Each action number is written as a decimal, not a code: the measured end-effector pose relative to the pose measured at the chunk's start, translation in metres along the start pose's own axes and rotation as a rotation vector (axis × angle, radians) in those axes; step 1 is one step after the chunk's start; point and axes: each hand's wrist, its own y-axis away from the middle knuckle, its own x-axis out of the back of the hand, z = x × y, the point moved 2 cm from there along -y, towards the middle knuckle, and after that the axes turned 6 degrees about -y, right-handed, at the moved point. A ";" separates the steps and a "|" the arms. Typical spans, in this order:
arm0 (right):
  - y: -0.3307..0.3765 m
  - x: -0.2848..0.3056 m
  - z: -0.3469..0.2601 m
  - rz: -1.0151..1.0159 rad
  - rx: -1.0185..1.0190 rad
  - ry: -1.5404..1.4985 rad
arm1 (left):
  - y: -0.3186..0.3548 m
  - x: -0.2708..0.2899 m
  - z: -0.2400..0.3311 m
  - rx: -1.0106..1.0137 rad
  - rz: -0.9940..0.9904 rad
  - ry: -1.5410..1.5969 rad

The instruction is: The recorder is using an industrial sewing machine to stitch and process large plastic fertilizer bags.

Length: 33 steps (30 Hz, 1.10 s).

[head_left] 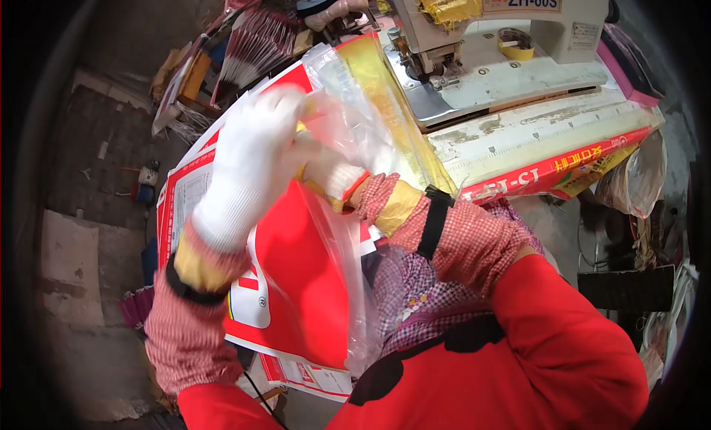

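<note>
Both my hands wear white knit gloves and meet over a red and white printed bag (307, 271) on my lap. My left hand (255, 145) is raised, its blurred fingers curled together at the edge of a clear plastic liner (344, 119). Close beside and partly behind it is my right hand (329, 171), its glove cuff edged in red. Its fingers are mostly hidden by the left glove. The clear liner also shows along the bag's right side. Under the hands, more printed bags (185, 197) lie spread out, with a yellow translucent one (396, 115) to the right.
A white sewing machine (511, 48) stands at the back right on a worn table (548, 122). A roll of yellow tape (516, 43) sits on its bed. Folded bags (255, 52) are stacked at the back left. A small spool-like object (147, 177) is on the floor.
</note>
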 end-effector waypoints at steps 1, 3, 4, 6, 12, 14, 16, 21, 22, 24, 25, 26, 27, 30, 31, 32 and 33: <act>-0.002 -0.002 -0.002 -0.071 -0.020 0.249 | -0.020 -0.013 -0.004 0.015 0.019 -0.216; 0.003 -0.004 0.002 -0.207 -0.441 0.018 | -0.042 -0.043 -0.013 -0.057 -0.076 -0.425; 0.007 -0.008 -0.004 -0.259 -0.394 -0.012 | -0.044 -0.062 -0.015 -0.052 -0.255 -0.571; 0.015 -0.006 -0.005 -0.684 -0.430 0.276 | -0.031 -0.090 -0.009 -0.130 -0.366 -0.455; 0.032 0.014 -0.024 -0.542 -0.598 -0.152 | -0.026 -0.105 -0.021 0.100 -0.333 -0.369; 0.029 0.016 -0.023 -0.596 -0.643 -0.094 | -0.046 -0.105 -0.037 0.117 -0.248 -0.648; 0.026 0.015 -0.019 -0.648 -0.609 -0.061 | -0.057 -0.116 -0.046 0.027 -0.146 -0.736; 0.032 0.010 -0.013 -0.581 -0.574 0.109 | -0.057 -0.155 -0.052 0.143 -0.305 -0.703; 0.035 0.007 -0.017 -0.674 -0.505 0.151 | -0.059 -0.154 -0.055 0.231 -0.425 -0.651; 0.042 -0.004 -0.030 -0.911 -0.367 0.306 | -0.080 -0.136 -0.061 0.196 -0.446 -0.685; 0.047 -0.008 -0.039 -0.949 -0.363 0.271 | -0.096 -0.121 -0.065 0.219 -0.429 -0.752; 0.050 -0.011 -0.048 -0.964 -0.270 0.183 | -0.115 -0.100 -0.075 0.209 -0.434 -0.769; 0.056 -0.012 -0.053 -0.956 -0.343 0.170 | -0.134 -0.079 -0.084 0.230 -0.424 -0.811; 0.074 0.000 -0.064 -0.862 -0.410 -0.028 | -0.182 -0.026 -0.103 0.195 -0.327 -0.936; 0.080 0.009 -0.064 -0.814 -0.453 -0.086 | -0.189 -0.019 -0.105 0.220 -0.411 -0.851; 0.090 0.021 -0.064 -0.756 -0.506 -0.161 | -0.196 -0.012 -0.105 0.216 -0.399 -0.781; 0.098 0.034 -0.064 -0.691 -0.562 -0.231 | -0.199 -0.008 -0.103 0.244 -0.435 -0.794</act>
